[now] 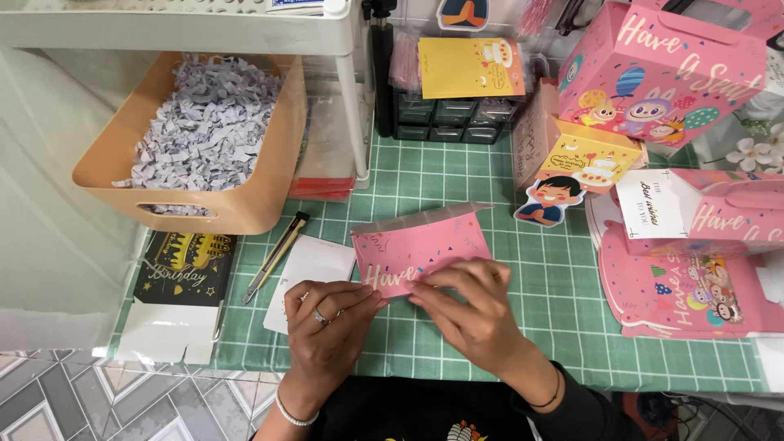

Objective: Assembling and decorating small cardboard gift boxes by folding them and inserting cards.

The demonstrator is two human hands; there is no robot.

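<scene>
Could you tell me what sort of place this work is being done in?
Probably a small gift-packing workstation at home or in a shop. Both hands fold a flat pink box on a green grid cutting mat, beside a tub of shredded paper filler and finished pink gift boxes.

A green gridded mat (523, 269) covers the worktop. At ten o'clock a tan plastic basket (269, 171) holds shredded pale paper (208, 122), tucked under a white shelf (180, 28). At eight o'clock a black flat box with gold lettering (186, 269) lies at the mat's edge, with a slim utility knife (276, 256) and a white card (314, 265) just beside it. At twelve o'clock a yellow card (469, 67) leans on a small dark drawer unit (445, 118). At two o'clock stands a tall pink gift box (661, 69); at three o'clock a stack of flat pink boxes (678, 294).
</scene>
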